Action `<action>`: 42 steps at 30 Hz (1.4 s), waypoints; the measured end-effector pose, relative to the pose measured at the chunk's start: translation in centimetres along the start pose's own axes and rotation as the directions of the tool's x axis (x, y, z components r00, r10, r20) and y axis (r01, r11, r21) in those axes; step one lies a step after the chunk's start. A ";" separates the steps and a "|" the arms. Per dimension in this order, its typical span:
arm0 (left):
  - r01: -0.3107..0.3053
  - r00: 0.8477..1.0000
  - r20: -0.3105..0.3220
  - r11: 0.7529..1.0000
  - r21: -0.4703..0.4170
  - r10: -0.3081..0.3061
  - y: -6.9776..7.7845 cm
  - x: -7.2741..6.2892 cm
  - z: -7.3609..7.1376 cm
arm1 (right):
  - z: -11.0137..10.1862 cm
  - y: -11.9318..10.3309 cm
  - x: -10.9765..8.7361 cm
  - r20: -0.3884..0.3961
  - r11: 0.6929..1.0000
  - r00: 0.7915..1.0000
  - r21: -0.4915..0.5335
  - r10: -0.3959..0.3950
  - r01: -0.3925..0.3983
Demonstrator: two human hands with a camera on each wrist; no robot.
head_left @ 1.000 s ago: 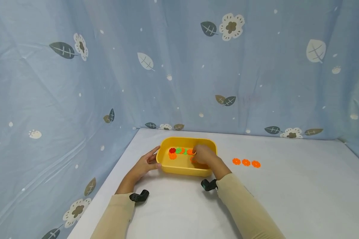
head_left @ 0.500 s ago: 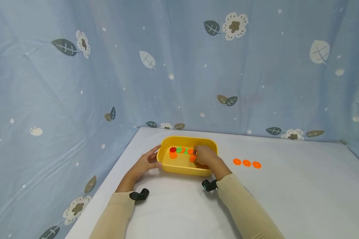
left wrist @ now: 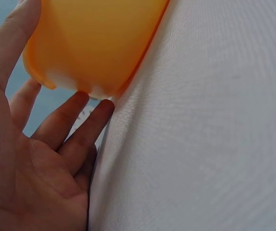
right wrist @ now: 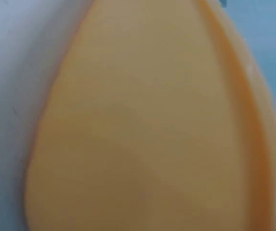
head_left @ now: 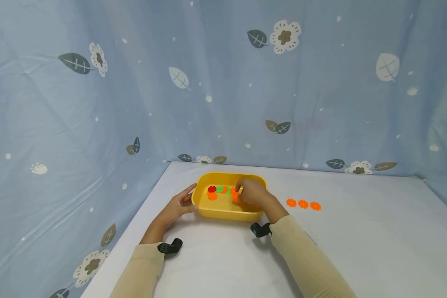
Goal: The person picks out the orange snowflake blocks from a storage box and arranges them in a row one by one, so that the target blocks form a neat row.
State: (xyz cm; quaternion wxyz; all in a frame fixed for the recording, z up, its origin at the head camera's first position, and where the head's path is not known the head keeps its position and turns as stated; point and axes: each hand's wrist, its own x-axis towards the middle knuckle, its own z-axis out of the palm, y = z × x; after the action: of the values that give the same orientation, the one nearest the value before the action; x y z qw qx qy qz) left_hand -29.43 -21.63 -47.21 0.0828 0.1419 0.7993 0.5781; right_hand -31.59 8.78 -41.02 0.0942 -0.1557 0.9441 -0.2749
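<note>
A shallow yellow plastic basin (head_left: 223,214) stands on the white-covered table. My left hand (head_left: 175,211) is at its left end; in the left wrist view the fingers (left wrist: 95,122) are extended, with tips against the outer wall. My right hand (head_left: 254,193) reaches over the near rim into the right half, fingers bent down beside an orange notched disc (head_left: 235,198). Whether they pinch it is hidden. Also in the basin lie a red disc (head_left: 212,189), a green disc (head_left: 219,189) and several more orange and green ones. The right wrist view shows only the blurred basin wall (right wrist: 142,110).
Three orange discs (head_left: 303,204) lie in a row on the table (head_left: 357,231), right of the basin. A blue patterned curtain (head_left: 216,82) hangs behind the table and along its left side. Each wrist wears a black camera (head_left: 170,246).
My right hand's fingers shift slightly leftward by the nearest orange disc, which also moves a little left within the basin. The left hand keeps its place. The head view moves slightly.
</note>
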 end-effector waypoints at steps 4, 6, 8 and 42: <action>0.002 1.000 -0.004 1.000 0.001 -0.002 0.1 -0.1 0.0 | -0.9 0.1 -0.5 -0.023 1.000 0.999 0.001 -0.026 0.027; 0.001 1.000 -0.003 1.000 -0.004 -0.001 0.2 -0.1 0.1 | -1.3 0.1 -0.8 -0.021 1.000 1.000 0.024 -0.018 0.018; -0.002 1.000 0.001 1.000 -0.004 0.002 0.2 -0.1 0.0 | -1.8 0.2 -1.1 -0.024 0.999 1.000 0.043 -0.012 0.013; 0.000 1.000 0.029 1.000 -0.017 0.001 0.3 -0.1 -0.2 | -7.3 6.4 -5.3 -0.149 0.976 0.985 0.209 0.088 -0.055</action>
State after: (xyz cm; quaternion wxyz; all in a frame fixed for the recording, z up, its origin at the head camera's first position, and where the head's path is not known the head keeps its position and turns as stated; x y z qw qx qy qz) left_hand -29.33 -21.79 -46.90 0.0954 0.1497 0.7929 0.5829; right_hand -30.12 19.33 -37.96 0.0447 -0.0889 0.9203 -0.3784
